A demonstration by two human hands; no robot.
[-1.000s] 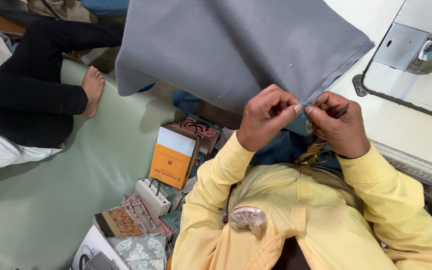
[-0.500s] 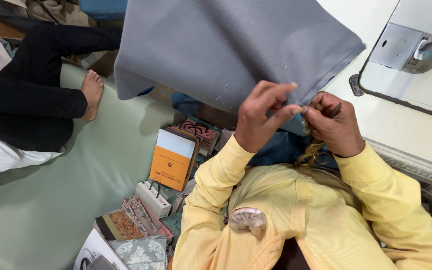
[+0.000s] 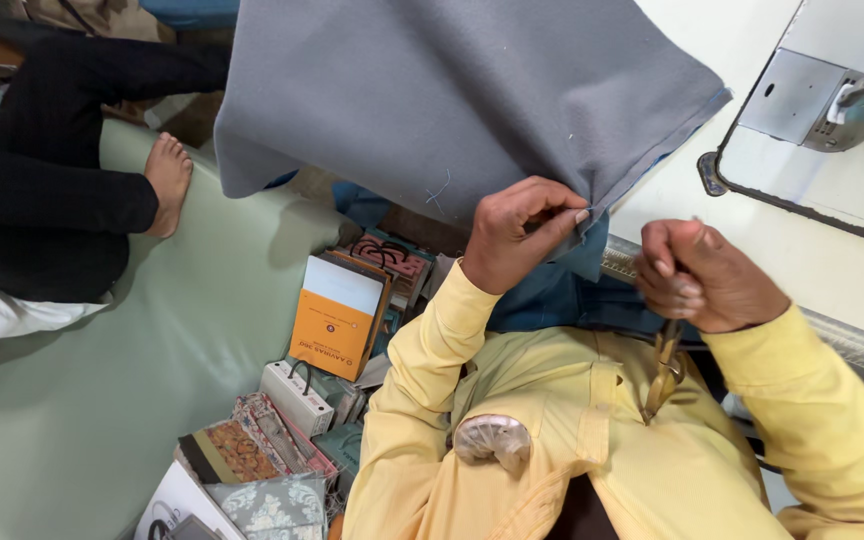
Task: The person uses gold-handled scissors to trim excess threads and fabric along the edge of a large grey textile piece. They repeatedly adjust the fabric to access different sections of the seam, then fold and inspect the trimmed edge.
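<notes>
A large grey cloth (image 3: 452, 90) hangs in front of me. My left hand (image 3: 514, 238) pinches its lower right corner between thumb and fingers. Just to the right, my right hand (image 3: 704, 278) is a closed fist, apart from the cloth. A pair of brass-coloured snips (image 3: 666, 372) hangs down from that fist over my yellow shirt. A short loose thread (image 3: 439, 190) dangles on the cloth near my left hand.
A sewing machine's metal plate (image 3: 800, 95) sits on the white table (image 3: 752, 250) at right. Another person's bare foot (image 3: 166, 180) and black-trousered legs rest on the green mat (image 3: 102, 400). An orange and white box (image 3: 337, 315) and several patterned packs lie below.
My right hand has drawn away from the cloth corner, to the right and down. My left hand keeps its pinch on the cloth.
</notes>
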